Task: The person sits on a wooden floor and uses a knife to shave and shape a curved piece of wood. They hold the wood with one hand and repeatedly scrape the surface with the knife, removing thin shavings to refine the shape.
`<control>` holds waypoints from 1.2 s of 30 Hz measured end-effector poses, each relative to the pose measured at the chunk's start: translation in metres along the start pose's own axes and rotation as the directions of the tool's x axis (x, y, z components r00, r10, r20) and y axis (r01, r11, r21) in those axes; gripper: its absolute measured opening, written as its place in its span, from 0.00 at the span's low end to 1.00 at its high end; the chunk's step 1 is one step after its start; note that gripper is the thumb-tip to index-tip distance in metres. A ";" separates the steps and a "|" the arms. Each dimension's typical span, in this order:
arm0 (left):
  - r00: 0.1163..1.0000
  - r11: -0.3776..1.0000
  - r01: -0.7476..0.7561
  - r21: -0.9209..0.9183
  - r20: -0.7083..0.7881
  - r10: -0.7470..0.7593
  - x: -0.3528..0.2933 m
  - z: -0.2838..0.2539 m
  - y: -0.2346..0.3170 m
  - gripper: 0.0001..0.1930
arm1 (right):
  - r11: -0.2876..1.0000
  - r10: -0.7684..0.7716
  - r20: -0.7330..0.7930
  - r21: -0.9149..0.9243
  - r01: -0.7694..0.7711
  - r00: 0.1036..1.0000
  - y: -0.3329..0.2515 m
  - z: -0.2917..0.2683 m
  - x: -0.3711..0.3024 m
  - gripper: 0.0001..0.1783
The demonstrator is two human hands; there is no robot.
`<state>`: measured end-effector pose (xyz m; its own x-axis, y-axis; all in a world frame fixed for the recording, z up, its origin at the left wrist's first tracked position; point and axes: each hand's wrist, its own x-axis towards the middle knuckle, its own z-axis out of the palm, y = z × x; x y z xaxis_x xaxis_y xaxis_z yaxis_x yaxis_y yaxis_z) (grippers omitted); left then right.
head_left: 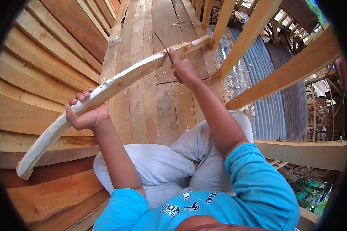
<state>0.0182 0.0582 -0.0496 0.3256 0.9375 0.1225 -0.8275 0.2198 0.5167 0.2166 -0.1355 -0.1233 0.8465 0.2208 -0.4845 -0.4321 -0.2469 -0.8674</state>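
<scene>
Your right hand (182,69) grips the knife (162,46) tight, left hand (86,113) wraps the curved stick (104,92); a slip sends the blade toward those fingers.

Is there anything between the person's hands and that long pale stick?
Nothing visible. The left hand grips the stick directly, and the right hand holds a knife whose blade meets its far end.

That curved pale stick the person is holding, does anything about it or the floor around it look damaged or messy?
The curved stick looks freshly stripped, pale and bare. The left hand grips it, and the right hand holds a knife against it. Wood shavings litter the corrugated metal sheet beside the plank floor.
</scene>
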 end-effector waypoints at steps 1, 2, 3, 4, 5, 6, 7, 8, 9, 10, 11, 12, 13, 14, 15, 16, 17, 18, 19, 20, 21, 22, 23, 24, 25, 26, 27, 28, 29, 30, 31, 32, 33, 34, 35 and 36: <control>1.000 1.000 -0.001 0.017 -0.024 0.002 -0.003 0.009 0.001 0.14 | 0.997 0.006 0.059 0.078 -0.010 0.998 0.000 -0.002 0.002 0.34; 0.999 0.999 -0.003 0.033 -0.048 0.004 -0.004 0.015 0.002 0.14 | 0.988 0.006 0.120 0.155 -0.025 0.993 0.001 -0.003 0.004 0.32; 1.000 1.000 -0.002 0.031 -0.029 0.003 -0.005 0.018 0.004 0.14 | 0.971 0.002 0.184 0.233 -0.045 0.983 0.001 -0.003 0.005 0.31; 1.000 1.000 -0.001 0.028 -0.010 0.002 -0.005 0.020 0.006 0.13 | 0.957 0.012 0.222 0.281 -0.075 0.975 0.001 -0.003 0.005 0.30; 1.000 1.000 0.000 0.025 0.008 0.000 -0.005 0.021 0.009 0.13 | 0.939 0.019 0.261 0.327 -0.107 0.965 0.002 -0.004 0.005 0.30; 1.000 1.000 -0.001 0.025 0.011 0.001 -0.005 0.021 0.013 0.13 | 0.918 0.028 0.303 0.369 -0.145 0.952 0.001 -0.001 0.001 0.29; 1.000 1.000 -0.001 0.024 0.014 0.001 -0.004 0.021 0.019 0.13 | 0.907 0.049 0.282 0.388 -0.160 0.958 0.001 0.003 -0.004 0.29; 1.000 1.000 -0.001 0.023 0.016 0.001 -0.003 0.021 0.023 0.13 | 0.896 0.070 0.260 0.408 -0.175 0.963 0.002 0.009 -0.009 0.29; 1.000 1.000 0.002 0.018 0.022 -0.002 -0.004 0.021 0.026 0.13 | 0.884 0.093 0.238 0.427 -0.190 0.967 0.001 0.012 -0.016 0.29; 1.000 1.000 0.004 0.013 0.027 -0.005 -0.004 0.022 0.029 0.14 | 0.886 0.075 0.214 0.435 -0.164 0.974 0.000 0.014 -0.020 0.28; 0.999 1.000 0.007 0.008 0.032 -0.007 -0.004 0.021 0.031 0.14 | 0.887 0.057 0.190 0.442 -0.137 0.980 0.000 0.015 -0.023 0.28; 0.999 1.000 0.006 0.007 0.046 -0.006 -0.004 0.020 0.031 0.13 | 0.888 0.038 0.164 0.448 -0.109 0.986 0.000 0.015 -0.025 0.28; 0.998 1.000 0.004 0.007 0.060 -0.005 -0.004 0.019 0.030 0.13 | 0.892 0.032 0.186 0.439 -0.112 0.982 0.001 0.014 -0.023 0.28; 0.997 1.000 0.003 0.006 0.074 -0.003 -0.003 0.018 0.029 0.13 | 0.896 0.026 0.207 0.430 -0.115 0.978 0.004 0.013 -0.017 0.28; 0.994 1.000 -0.005 -0.003 0.112 0.005 -0.002 0.016 0.025 0.12 | 0.900 0.018 0.227 0.421 -0.115 0.974 0.005 0.011 -0.012 0.29; 0.989 1.000 -0.012 -0.013 0.150 0.013 -0.001 0.011 0.017 0.12 | 0.904 0.005 0.217 0.416 -0.097 0.976 0.007 0.010 -0.008 0.29; 0.982 1.000 -0.018 -0.024 0.188 0.022 -0.001 0.007 0.011 0.12 | 0.909 -0.008 0.207 0.409 -0.079 0.978 0.010 0.009 -0.004 0.28; 0.980 0.999 -0.035 -0.019 0.197 0.038 0.000 0.003 0.006 0.12 | 0.913 -0.019 0.200 0.403 -0.064 0.980 0.011 0.008 -0.002 0.28; 0.977 0.999 -0.052 -0.014 0.207 0.054 0.000 0.000 0.002 0.12 | 0.927 -0.002 0.191 0.368 -0.070 0.982 0.010 0.007 0.001 0.29; 0.974 0.998 -0.069 -0.011 0.216 0.070 0.002 -0.003 0.000 0.12 | 0.940 0.014 0.181 0.333 -0.075 0.983 0.010 0.005 0.003 0.30; 0.981 0.997 -0.079 0.005 0.180 0.077 0.000 0.001 -0.004 0.12 | 0.952 0.031 0.169 0.296 -0.081 0.985 0.010 0.003 0.004 0.32; 0.986 0.996 -0.088 0.021 0.145 0.084 -0.006 0.007 -0.010 0.12 | 0.988 -0.072 0.061 0.144 0.062 0.996 0.012 0.004 0.004 0.32; 0.990 0.995 -0.096 0.037 0.109 0.091 -0.009 0.010 -0.013 0.12 | 0.981 -0.191 -0.030 -0.026 0.190 0.981 0.015 0.005 0.002 0.34; 0.988 0.998 -0.064 0.020 0.144 0.060 -0.009 0.010 -0.013 0.12 | 0.933 -0.320 -0.098 -0.205 0.296 0.942 0.017 0.007 0.000 0.35; 0.984 0.999 -0.039 0.011 0.174 0.036 -0.008 0.005 -0.010 0.12 | 0.842 -0.457 -0.077 -0.358 0.403 0.886 0.014 0.014 -0.014 0.35; 0.979 1.000 -0.013 0.003 0.204 0.012 -0.006 0.000 -0.007 0.11 | 0.715 -0.581 -0.033 -0.499 0.490 0.813 0.011 0.021 -0.028 0.35; 0.975 1.000 0.007 -0.008 0.223 -0.005 -0.004 -0.002 -0.007 0.11 | 0.559 -0.686 0.022 -0.624 0.546 0.727 0.008 0.021 -0.039 0.36; 0.970 1.000 0.026 -0.017 0.242 -0.021 -0.001 -0.005 -0.006 0.11 | 0.592 -0.660 -0.037 -0.640 0.489 0.751 0.007 0.020 -0.037 0.34; 0.965 0.999 0.045 -0.026 0.260 -0.037 0.001 -0.007 -0.005 0.11 | 0.624 -0.631 -0.095 -0.652 0.431 0.770 0.005 0.017 -0.031 0.33; 0.965 0.998 0.053 -0.033 0.259 -0.043 0.001 -0.007 -0.006 0.11 | 0.655 -0.600 -0.158 -0.659 0.369 0.784 0.005 0.015 -0.027 0.32; 0.965 0.997 0.061 -0.043 0.258 -0.048 0.002 -0.006 -0.008 0.11 | 0.650 -0.626 -0.213 -0.674 0.351 0.750 0.010 0.012 -0.021 0.32; 0.965 0.996 0.069 -0.053 0.256 -0.053 0.002 -0.004 -0.009 0.10 | 0.645 -0.650 -0.266 -0.688 0.332 0.712 0.016 0.011 -0.014 0.31; 0.965 0.996 0.073 -0.055 0.255 -0.056 0.002 -0.003 -0.010 0.10 | 0.641 -0.674 -0.315 -0.699 0.317 0.668 0.019 0.010 -0.008 0.31; 0.969 0.997 0.066 -0.048 0.242 -0.052 0.002 -0.006 -0.008 0.10 | 0.577 -0.692 -0.201 -0.732 0.363 0.694 0.011 0.017 -0.022 0.32; 0.972 0.997 0.059 -0.042 0.228 -0.048 0.003 -0.008 -0.006 0.10 | 0.510 -0.698 -0.084 -0.754 0.413 0.711 0.005 0.025 -0.038 0.32; 0.971 0.997 0.066 -0.045 0.233 -0.054 0.003 -0.008 -0.006 0.09 | 0.448 -0.694 0.016 -0.772 0.450 0.719 0.001 0.026 -0.052 0.33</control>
<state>0.0205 0.0616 -0.0588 0.4671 0.8358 0.2885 -0.8238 0.2929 0.4853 0.1639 -0.1230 -0.1022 0.9040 0.3455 0.2520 0.4276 -0.7400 -0.5192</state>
